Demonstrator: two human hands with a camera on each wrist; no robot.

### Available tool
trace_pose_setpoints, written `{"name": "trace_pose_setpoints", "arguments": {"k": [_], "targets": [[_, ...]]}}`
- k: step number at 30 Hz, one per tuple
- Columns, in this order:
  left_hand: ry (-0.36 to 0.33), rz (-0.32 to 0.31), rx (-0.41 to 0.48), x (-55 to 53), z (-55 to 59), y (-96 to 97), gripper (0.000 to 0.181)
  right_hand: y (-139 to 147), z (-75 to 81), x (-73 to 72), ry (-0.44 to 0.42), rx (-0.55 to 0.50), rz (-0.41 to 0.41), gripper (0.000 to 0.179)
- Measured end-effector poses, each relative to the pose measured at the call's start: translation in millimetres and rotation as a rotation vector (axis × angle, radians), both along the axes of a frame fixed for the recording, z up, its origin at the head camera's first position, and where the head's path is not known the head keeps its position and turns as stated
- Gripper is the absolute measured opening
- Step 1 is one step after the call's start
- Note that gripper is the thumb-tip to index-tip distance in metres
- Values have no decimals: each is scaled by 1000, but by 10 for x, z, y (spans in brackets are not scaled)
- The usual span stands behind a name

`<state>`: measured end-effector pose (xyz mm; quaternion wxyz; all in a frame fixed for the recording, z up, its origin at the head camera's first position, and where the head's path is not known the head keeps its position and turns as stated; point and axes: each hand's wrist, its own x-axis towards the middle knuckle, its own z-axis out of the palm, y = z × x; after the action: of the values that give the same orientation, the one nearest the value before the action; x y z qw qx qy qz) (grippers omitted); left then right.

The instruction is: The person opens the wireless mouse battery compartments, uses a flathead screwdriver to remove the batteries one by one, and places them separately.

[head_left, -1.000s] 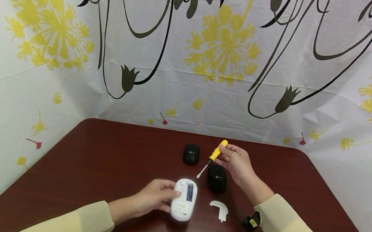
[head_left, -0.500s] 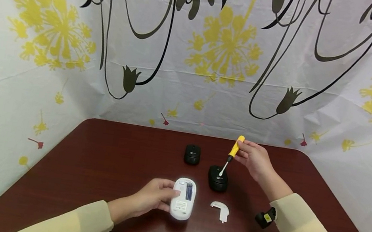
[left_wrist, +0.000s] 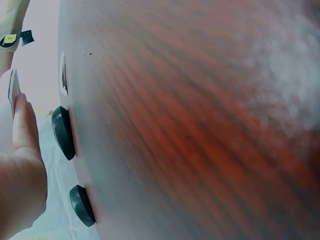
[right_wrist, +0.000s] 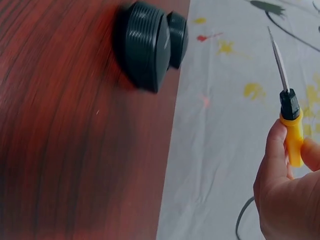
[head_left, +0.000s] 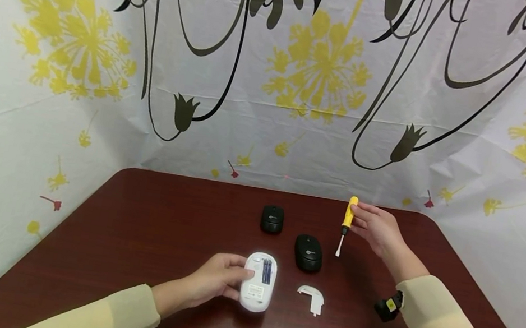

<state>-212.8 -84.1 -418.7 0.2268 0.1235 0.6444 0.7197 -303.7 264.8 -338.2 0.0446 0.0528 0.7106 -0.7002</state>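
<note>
White mouse (head_left: 256,296), underside up, batteries (head_left: 266,272) showing, gripped by its edge between thumb and fingers of your left hand (head_left: 220,277) above the tabletop (head_left: 158,216). Right hand (head_left: 376,226): pinch closed on the screwdriver (head_left: 348,217) by its handle, blade downward. To handle it well, I'd steady the left grip, keep your thumb off the batteries, and carry the blade clear of the near black mouse (head_left: 308,253) and the loose cover (head_left: 313,296). Set down gently; don't drop. Against half a second ago: screwdriver shifted right, tip no longer over the near black mouse; left hand, white mouse and cover practically unmoved.
</note>
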Motion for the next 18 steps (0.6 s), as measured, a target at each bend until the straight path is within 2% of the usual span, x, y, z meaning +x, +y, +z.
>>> {"name": "trace_pose_setpoints", "arguments": {"k": [7,18], "targets": [[-2,3,-2,1,-5,0,37,150,-128,-59,-15,43,-28,61],[-2,7,0,3,-15,-12,37,303,-329,-159,-70,65,8,56]]}}
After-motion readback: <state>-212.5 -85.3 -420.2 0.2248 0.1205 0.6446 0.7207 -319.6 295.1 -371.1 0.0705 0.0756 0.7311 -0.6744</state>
